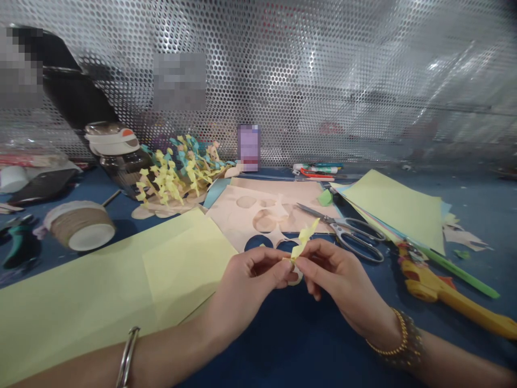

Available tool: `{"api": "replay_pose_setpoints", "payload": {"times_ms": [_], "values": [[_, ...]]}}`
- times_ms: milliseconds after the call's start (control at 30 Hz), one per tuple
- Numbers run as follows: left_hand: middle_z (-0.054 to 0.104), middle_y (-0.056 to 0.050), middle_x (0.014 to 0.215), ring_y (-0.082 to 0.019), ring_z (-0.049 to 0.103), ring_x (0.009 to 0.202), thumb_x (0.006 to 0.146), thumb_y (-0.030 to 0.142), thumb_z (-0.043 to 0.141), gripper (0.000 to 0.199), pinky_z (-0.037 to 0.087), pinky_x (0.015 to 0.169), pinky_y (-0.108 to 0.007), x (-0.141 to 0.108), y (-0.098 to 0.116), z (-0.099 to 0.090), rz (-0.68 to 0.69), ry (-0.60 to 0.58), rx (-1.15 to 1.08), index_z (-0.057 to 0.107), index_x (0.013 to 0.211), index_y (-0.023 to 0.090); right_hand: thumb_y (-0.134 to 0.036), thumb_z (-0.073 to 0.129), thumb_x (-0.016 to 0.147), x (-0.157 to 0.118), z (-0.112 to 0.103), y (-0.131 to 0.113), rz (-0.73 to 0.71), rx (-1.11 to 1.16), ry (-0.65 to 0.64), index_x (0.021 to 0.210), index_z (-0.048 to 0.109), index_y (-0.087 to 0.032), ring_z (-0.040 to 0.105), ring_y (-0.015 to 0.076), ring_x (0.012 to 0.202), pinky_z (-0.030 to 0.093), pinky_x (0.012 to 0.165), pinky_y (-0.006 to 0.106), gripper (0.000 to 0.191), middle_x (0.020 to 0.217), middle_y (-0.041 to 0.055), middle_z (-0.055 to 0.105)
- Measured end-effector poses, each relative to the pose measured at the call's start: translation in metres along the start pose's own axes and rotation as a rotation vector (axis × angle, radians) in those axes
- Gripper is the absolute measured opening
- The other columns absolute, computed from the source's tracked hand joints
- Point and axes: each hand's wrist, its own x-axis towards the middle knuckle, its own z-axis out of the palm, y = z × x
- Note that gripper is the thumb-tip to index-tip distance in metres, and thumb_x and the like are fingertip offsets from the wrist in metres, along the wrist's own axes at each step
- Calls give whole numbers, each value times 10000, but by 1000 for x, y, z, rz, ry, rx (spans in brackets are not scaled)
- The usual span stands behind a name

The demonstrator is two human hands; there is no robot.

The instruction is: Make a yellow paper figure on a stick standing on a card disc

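My left hand and my right hand meet over the blue table, both closed in a pinch. Between their fingertips is a small twisted yellow paper piece, its loose end pointing up and to the right. A pale round bit below the fingers is partly hidden by them. Just beyond the hands lies peach paper with round holes cut out. Grey-handled scissors rest on its right side, blades pointing left. Yellow paper sheets lie under and beside my left forearm.
At the back left stand several yellow, blue and peach paper flowers beside a dark bottle. A tape roll sits at left. On the right are stacked paper sheets, a green pen-like stick and a yellow glue gun. A phone stands behind.
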Motion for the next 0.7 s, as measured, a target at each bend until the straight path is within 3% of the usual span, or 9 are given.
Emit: {"api": "replay_pose_setpoints", "payload": {"times_ms": [367, 567, 700], "values": [[697, -12, 685, -128, 682, 698, 761, 255, 693, 123, 528, 648, -198, 1, -1, 0, -37, 5, -44, 662, 788, 139, -384, 641, 817, 1, 1, -1, -6, 23, 13, 823, 605, -192, 462, 58, 418, 403, 412, 170, 195, 505, -70, 532], [683, 34, 651, -138, 698, 665, 729, 229, 719, 267, 520, 621, -210, 2, -1, 1, -33, 37, -134, 521, 904, 195, -377, 637, 821, 1, 0, 0, -10, 8, 17, 798, 592, -199, 466, 68, 414, 398, 412, 186, 186, 498, -67, 531], [677, 27, 648, -127, 689, 677, 747, 228, 702, 172, 519, 625, -198, 2, -1, 1, -10, 16, -122, 550, 809, 176, -370, 639, 820, 1, 0, 1, -29, 6, 23, 788, 599, -197, 460, 69, 421, 398, 413, 188, 180, 504, -66, 526]]}}
